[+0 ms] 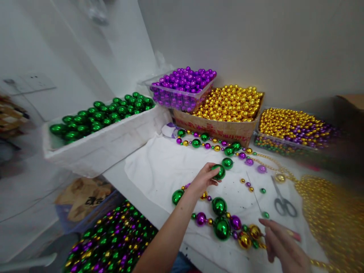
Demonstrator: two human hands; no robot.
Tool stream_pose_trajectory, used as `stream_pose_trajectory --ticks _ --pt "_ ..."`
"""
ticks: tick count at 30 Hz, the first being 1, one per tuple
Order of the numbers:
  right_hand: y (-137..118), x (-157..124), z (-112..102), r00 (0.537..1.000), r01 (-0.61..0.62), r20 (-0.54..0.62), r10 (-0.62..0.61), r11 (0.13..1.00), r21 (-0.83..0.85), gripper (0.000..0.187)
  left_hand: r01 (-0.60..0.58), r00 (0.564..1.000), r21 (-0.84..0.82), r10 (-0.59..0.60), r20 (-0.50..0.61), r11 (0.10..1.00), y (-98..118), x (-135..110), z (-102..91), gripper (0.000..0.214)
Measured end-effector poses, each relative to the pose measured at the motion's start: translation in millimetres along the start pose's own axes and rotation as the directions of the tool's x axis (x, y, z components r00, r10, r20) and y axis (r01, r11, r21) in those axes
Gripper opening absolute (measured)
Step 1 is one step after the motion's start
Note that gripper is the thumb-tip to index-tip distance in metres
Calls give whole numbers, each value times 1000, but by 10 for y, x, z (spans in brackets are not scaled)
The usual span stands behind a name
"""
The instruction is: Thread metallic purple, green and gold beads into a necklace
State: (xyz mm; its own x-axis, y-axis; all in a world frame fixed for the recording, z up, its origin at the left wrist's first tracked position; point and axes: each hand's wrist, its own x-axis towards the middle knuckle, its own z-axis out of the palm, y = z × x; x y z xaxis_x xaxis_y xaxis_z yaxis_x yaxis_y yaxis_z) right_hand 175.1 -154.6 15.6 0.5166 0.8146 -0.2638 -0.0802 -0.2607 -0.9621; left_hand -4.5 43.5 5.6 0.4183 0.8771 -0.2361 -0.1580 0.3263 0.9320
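Your left hand [202, 179] has its grip closed around a large green bead [219, 171], held just above the white cloth [159, 167] that covers the surface. Your right hand [280, 246] sits at the lower right edge; it appears to pinch something thin with a pink or red end, but blur keeps me from confirming what, or how firmly it is clenched.

Progress, as judged from the layout: a good length of bead strand [222, 222] already lies strung on the cloth near you, alternating big green, purple and gold beads with small spacers. A second run [216, 146] curves along the far side, in front of the cardboard box of gold beads [227, 104]. A few loose small beads [250, 185] lie unstrung between them, so stringing looks partly done, with the held bead yet to join.

Supplies remain plentiful: green beads in the white box [93, 148], purple beads in the clear tray [182, 85], and a tray of small gold and purple beads [292, 127]. Scissors [281, 203] lie on the cloth, near your right hand. Finished strands fill a bin [110, 242] at lower left.
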Motion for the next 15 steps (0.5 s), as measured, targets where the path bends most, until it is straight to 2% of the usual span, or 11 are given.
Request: stream_pose_trajectory --ticks 2,5,9,15 --pt "-76 -24 65 1000 -20 19 20 999 -33 46 36 993 -275 -4 115 961 -38 -90 10 40" --pt "-166 -68 137 999 -14 46 18 995 -96 48 113 988 -498 -43 151 860 -87 -109 13 32" --pt "-242 -177 172 999 2 38 4 990 -143 49 181 982 -622 -107 156 762 -100 -66 17 29" --pt "-264 -308 203 997 -12 72 23 988 -153 47 172 985 -733 -107 135 659 -136 -76 44 24"
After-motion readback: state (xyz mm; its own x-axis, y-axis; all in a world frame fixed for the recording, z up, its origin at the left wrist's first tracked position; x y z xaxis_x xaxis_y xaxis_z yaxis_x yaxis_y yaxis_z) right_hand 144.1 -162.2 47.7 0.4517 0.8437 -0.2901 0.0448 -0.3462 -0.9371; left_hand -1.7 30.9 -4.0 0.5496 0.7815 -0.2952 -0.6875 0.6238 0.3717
